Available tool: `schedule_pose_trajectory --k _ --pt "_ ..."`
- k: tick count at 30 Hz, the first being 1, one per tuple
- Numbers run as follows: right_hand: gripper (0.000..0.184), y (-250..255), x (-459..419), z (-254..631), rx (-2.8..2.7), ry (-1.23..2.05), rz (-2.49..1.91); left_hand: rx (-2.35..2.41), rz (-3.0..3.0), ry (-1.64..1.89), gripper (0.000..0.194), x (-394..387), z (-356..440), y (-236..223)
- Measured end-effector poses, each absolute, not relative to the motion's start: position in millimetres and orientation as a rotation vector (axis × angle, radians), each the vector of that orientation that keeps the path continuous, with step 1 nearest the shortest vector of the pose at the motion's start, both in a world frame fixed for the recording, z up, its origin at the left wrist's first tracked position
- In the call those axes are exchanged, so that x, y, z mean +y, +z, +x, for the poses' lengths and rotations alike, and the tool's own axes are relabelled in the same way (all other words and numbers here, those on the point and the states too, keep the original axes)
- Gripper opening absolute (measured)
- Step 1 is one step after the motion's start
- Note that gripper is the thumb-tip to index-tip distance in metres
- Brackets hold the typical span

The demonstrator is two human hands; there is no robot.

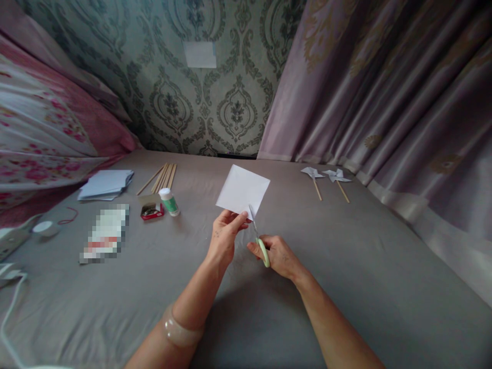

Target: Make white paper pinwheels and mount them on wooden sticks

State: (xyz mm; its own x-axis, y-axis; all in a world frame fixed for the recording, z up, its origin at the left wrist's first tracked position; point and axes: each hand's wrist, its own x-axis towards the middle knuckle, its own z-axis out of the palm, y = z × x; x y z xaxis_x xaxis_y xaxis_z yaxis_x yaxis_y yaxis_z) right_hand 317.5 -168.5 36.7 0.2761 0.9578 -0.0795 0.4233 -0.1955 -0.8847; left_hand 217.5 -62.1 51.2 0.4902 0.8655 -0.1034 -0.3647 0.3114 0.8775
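Note:
My left hand (pixel 225 236) pinches the near corner of a white square of paper (pixel 244 188), holding it up above the grey sheet. My right hand (pixel 277 255) grips small scissors with pale green handles (pixel 262 250). The scissor blades point up and meet the paper's lower corner beside my left thumb. Both hands are close together at the middle of the view.
On the grey bed surface (pixel 346 287) lie a stack of white paper (pixel 105 184), wooden sticks (pixel 163 177), a glue bottle (pixel 169 201), a small red tin (pixel 151 210) and two finished paper pinwheels (pixel 326 177). Curtains hang at the right, patterned bedding at the left.

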Motion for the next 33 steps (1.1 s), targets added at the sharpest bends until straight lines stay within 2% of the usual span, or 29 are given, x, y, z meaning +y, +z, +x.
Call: schedule_pose_trajectory --k 18,33 --pt "0.049 34.1 -168.2 321.1 -1.365 0.661 -1.742 0.613 1.019 0.841 0.019 -76.4 221.7 52.6" --pt "0.052 39.0 -167.8 317.9 -1.251 0.732 -1.749 0.628 1.005 0.834 0.02 -74.7 221.3 53.9"
